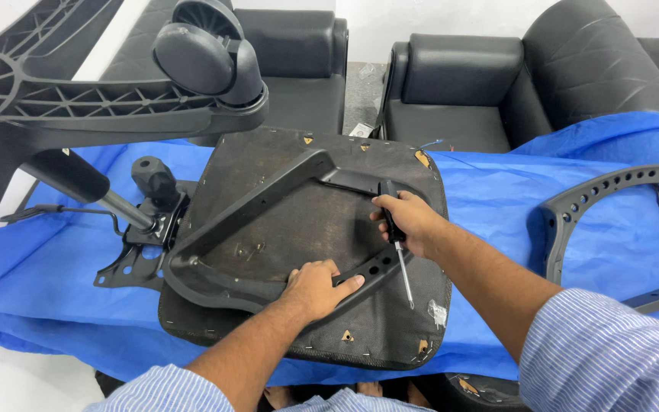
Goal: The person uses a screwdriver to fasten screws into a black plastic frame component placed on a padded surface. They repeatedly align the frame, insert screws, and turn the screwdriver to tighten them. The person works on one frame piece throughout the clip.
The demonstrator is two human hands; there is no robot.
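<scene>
On the blue sheet (490, 221) lies one upturned chair seat (284, 221), with one black armrest (268, 206) across it. My left hand (314, 288) clamps the armrest's bar at six o'clock. My right hand (409, 221), at three o'clock, is closed around one screwdriver (400, 255), tip pointing down. At nine o'clock sits one chair base (55, 99) with two wheels; at three, one backrest frame (612, 206).

armrest (268, 221): black plastic loop, lying flat on the upturned seat, holes along its near bar | seat base (322, 229): dark fabric-covered underside facing up, stapled edges, resting on blue sheet | screwdriver (398, 252): black handle, steel shaft slanting down toward the armrest's near bar
</scene>
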